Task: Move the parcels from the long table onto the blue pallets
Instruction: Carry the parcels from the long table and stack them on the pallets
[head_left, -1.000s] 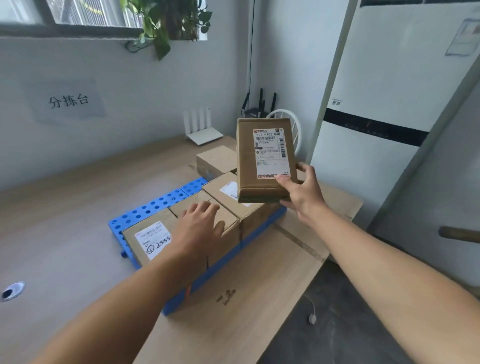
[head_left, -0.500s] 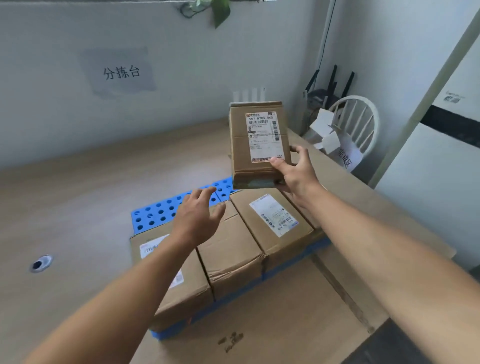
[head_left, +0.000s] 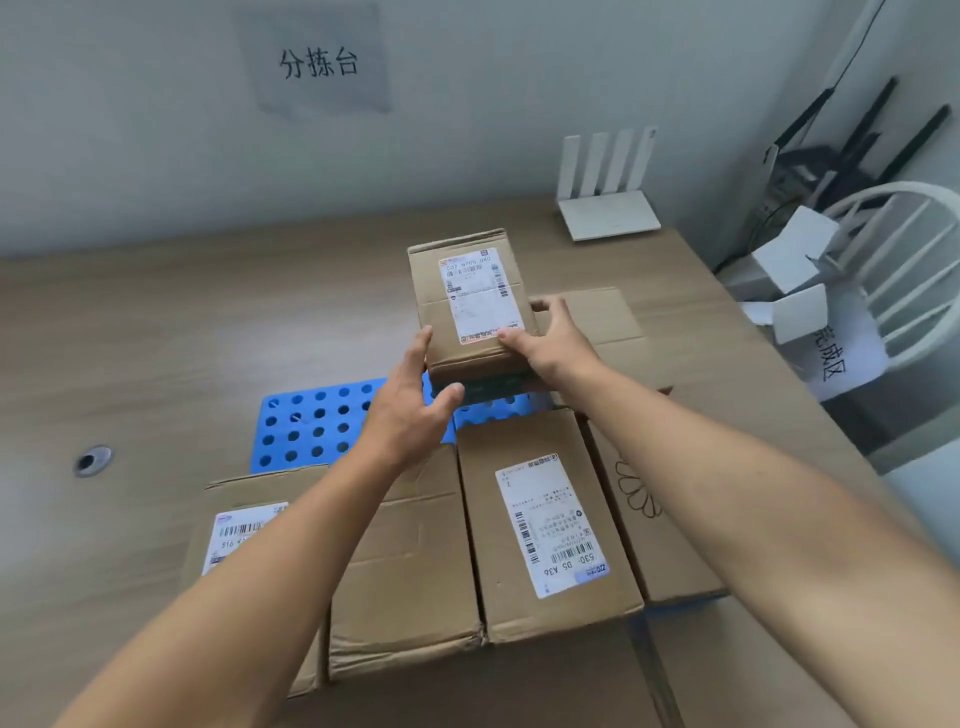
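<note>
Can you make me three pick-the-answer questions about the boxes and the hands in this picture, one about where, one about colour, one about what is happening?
1. Where is the white router?
A. on the chair
B. at the far side of the table, by the wall
C. on the pallet

2. What colour is the pallet with round holes?
A. blue
B. red
C. green

3. What is happening to the labelled parcel?
A. lying alone on the floor
B. held by both hands
C. torn open

Answers:
1. B, it stands on the table near the wall.
2. A, the bare part behind the front boxes is bright blue.
3. B, the left hand and right hand grip its near end above the pallet.
</note>
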